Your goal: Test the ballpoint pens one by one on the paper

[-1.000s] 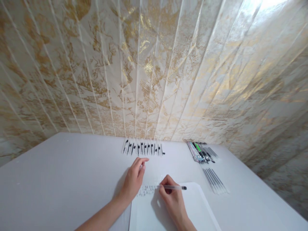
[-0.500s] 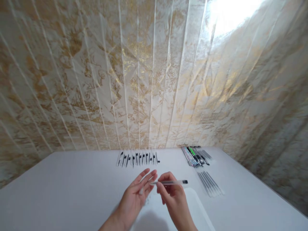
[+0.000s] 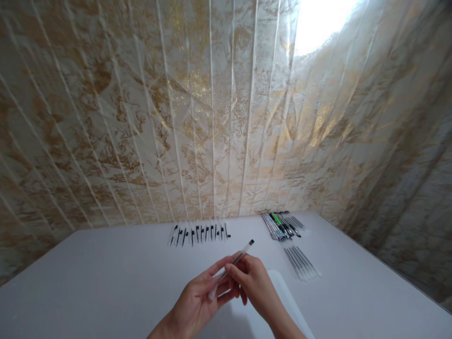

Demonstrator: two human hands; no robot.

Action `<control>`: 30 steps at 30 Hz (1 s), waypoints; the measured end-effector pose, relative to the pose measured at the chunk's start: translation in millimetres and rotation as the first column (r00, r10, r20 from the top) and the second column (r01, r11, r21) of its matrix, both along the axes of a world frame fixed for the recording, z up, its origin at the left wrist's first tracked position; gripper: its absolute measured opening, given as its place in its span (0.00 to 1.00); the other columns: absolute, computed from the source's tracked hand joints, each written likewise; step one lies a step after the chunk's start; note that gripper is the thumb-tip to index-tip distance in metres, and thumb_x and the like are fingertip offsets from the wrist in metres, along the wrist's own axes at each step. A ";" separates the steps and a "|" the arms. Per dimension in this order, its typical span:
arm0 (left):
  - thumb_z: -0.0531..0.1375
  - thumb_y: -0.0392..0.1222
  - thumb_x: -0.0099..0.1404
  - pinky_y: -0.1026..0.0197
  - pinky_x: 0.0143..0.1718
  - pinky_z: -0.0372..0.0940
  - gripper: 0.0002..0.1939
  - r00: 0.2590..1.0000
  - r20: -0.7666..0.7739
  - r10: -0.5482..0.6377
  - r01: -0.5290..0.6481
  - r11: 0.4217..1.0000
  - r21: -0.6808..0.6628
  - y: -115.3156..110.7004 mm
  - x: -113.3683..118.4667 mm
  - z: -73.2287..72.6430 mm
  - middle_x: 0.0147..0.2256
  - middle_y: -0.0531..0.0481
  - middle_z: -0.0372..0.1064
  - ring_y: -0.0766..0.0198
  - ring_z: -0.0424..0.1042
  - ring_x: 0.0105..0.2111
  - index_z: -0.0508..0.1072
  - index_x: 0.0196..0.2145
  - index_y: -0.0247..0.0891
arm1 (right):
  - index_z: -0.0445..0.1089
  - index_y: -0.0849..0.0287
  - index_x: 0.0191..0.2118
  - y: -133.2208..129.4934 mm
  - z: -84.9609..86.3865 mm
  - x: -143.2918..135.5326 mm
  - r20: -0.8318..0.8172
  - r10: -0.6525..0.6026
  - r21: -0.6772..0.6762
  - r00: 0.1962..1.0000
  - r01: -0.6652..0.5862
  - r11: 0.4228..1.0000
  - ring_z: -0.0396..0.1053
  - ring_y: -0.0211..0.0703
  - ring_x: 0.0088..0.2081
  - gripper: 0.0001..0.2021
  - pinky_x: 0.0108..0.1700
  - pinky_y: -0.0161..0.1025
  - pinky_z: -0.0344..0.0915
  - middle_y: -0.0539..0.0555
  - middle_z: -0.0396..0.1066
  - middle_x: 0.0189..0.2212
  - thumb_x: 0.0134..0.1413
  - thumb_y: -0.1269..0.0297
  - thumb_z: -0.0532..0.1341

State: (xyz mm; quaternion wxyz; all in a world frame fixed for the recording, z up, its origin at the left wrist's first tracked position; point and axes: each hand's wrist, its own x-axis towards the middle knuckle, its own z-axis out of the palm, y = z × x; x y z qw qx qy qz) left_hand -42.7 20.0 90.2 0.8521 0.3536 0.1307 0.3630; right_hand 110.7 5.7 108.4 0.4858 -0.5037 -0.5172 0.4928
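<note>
A clear-barrelled pen (image 3: 241, 253) with a black end slants between my two hands, its black end up and to the right. My right hand (image 3: 256, 280) pinches the barrel between thumb and fingers. The thumb and fingers of my left hand (image 3: 199, 294) close around the lower part, where a pale, see-through cap-like end (image 3: 212, 294) shows. My fingers partly hide where that end meets the barrel. Both hands are above a white tray (image 3: 287, 296), which my right forearm partly covers.
Several clear pen parts with black pieces (image 3: 197, 234) lie in a row at the back. Farther right sit a bundle of assorted pens (image 3: 280, 226) and several thin dark refills (image 3: 302, 263) on the white table (image 3: 88, 282). A gold-patterned curtain (image 3: 197, 141) hangs behind.
The pen has turned from level to slanting, and its lower end has come into my left hand. My left fingers, spread before around a small pale piece, have closed in.
</note>
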 end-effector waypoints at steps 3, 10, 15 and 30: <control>0.62 0.39 0.62 0.49 0.52 0.59 0.21 1.000 0.003 -0.021 0.021 1.000 0.003 -0.5 -0.4 -0.3 0.47 0.39 0.72 0.56 0.71 0.43 0.72 0.53 0.35 | 0.64 0.62 0.28 0.8 -2.8 -1.5 -0.019 0.047 -0.028 0.999 -0.048 0.998 0.58 0.30 0.12 0.14 0.10 0.25 0.51 0.46 0.66 0.13 0.49 0.54 0.61; 0.56 0.49 0.67 0.62 0.31 0.64 0.20 0.957 -0.124 0.262 -0.284 0.930 -0.235 -0.8 7.9 -16.2 0.43 0.43 0.74 0.65 0.69 0.28 0.71 0.52 0.35 | 0.64 0.62 0.31 -0.6 -6.8 -13.9 -0.131 0.109 -0.084 0.985 -0.120 0.989 0.64 0.34 0.13 0.16 0.10 0.25 0.52 0.48 0.70 0.16 0.47 0.52 0.62; 0.49 0.53 0.70 0.61 0.28 0.65 0.23 0.940 -0.192 0.282 -0.324 0.912 -0.250 -1.8 7.5 -4.9 0.49 0.41 0.72 0.63 0.71 0.28 0.70 0.52 0.35 | 0.65 0.62 0.31 -5.4 -4.2 -19.4 -0.127 0.099 -0.065 0.987 -0.108 0.992 0.65 0.33 0.14 0.16 0.10 0.24 0.52 0.49 0.70 0.17 0.48 0.53 0.61; 0.46 0.62 0.68 0.59 0.32 0.67 0.29 0.914 -0.315 0.256 -0.262 0.965 0.024 -8.5 17.5 7.7 0.41 0.43 0.74 0.58 0.73 0.33 0.74 0.45 0.37 | 0.66 0.61 0.32 -13.6 -3.5 -23.0 0.081 0.056 0.082 0.995 -0.063 0.995 0.59 0.32 0.15 0.15 0.14 0.27 0.55 0.45 0.62 0.16 0.55 0.53 0.57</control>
